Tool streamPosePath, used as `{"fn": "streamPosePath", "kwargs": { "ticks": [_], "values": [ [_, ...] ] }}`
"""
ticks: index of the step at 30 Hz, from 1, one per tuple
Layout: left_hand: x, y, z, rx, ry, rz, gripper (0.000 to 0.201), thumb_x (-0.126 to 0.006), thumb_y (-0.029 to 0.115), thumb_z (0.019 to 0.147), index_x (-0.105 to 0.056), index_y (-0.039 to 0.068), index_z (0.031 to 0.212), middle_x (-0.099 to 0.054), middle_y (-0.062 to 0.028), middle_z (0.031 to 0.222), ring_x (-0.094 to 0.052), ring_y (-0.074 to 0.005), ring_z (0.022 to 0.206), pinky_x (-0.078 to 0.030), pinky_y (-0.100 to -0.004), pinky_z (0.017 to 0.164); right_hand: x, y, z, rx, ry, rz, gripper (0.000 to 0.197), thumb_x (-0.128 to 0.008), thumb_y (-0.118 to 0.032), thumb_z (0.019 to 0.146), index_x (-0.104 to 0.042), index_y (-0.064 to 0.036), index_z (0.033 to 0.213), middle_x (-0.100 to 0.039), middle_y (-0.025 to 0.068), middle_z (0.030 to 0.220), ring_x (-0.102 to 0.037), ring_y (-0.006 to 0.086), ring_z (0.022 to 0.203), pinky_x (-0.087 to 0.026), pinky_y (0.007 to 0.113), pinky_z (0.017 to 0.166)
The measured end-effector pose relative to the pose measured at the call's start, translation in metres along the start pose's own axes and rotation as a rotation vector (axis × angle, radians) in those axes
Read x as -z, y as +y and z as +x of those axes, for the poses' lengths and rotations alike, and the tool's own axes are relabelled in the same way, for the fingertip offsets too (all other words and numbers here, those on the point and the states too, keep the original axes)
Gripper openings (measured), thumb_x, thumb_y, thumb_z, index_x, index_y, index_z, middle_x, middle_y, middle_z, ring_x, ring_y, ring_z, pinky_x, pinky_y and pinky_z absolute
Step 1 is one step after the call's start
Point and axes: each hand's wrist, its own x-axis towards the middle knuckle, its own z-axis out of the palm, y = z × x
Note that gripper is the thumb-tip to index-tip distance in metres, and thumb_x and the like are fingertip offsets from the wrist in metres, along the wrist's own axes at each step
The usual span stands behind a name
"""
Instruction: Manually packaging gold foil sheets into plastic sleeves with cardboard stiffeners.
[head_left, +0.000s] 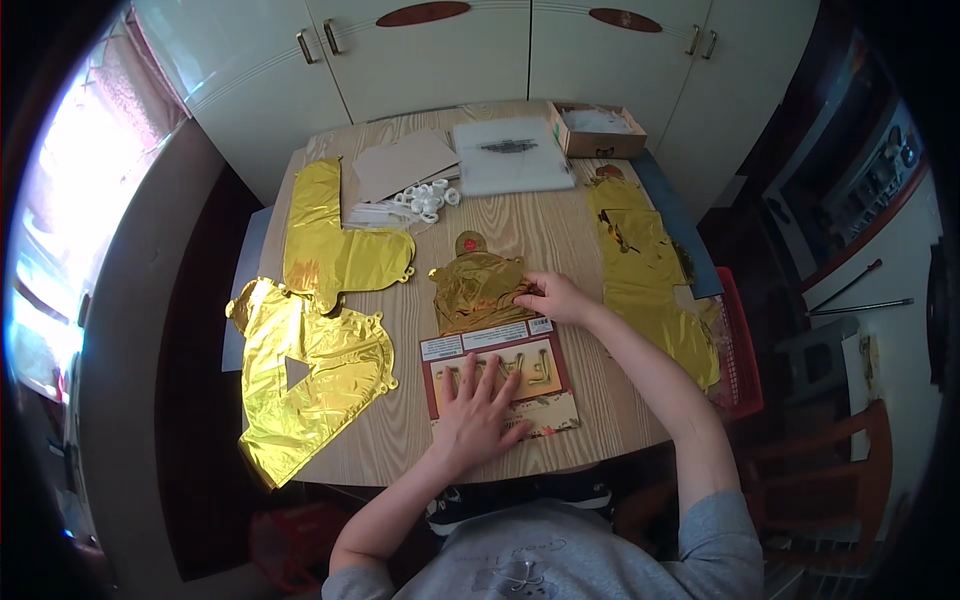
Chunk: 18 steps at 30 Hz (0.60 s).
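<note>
My left hand [474,420] lies flat with fingers spread on a printed card [555,412] in red and cream, near the table's front edge. From the card's far end sticks out a crumpled gold foil balloon [475,290], flat and without air, with a round tab bearing a red dot. The card covers the balloon's near part. At the balloon's right edge, my right hand [560,298] pinches the foil between thumb and fingers. Two more flat gold foil balloons, an upper one [345,260] and a lower one [330,350], lie on the left.
More gold foil [650,300] lies along the right side, by a red basket [738,340]. Farther back are brown cardboard sheets [405,162], white ribbon rolls [430,200], a stack of clear plastic bags [515,165] and an open box [600,145]. Cabinets stand behind the table.
</note>
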Motion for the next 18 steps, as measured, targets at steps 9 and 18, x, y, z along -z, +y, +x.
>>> {"fn": "streamPosePath", "kwargs": {
  "ticks": [9,18],
  "values": [
    [0.0006,-0.0012,0.0003,-0.001,-0.007,0.004,0.074,-0.05,0.062,0.085,-0.043,0.016,0.143,-0.034,-0.0211,0.149,-0.022,-0.0449,0.141,-0.014,-0.0647,0.11,-0.0021,-0.0067,-0.0023,-0.001,-0.012,0.032,0.027,-0.063,-0.012,0.09,-0.059,0.0037,0.112,-0.07,0.0113,0.096,-0.063,0.0132,0.085,-0.049,0.029,0.078],
    [0.0015,-0.0005,0.001,-0.011,0.006,0.018,0.074,-0.05,0.062,0.085,-0.044,0.016,0.142,-0.035,-0.0208,0.149,-0.023,-0.0449,0.14,-0.016,-0.0643,0.109,-0.001,-0.0052,-0.003,-0.02,-0.022,0.03,0.03,-0.065,-0.015,0.088,-0.059,0.0035,0.112,-0.07,0.0128,0.095,-0.064,0.0134,0.085,-0.049,0.03,0.077]
  ]
}}
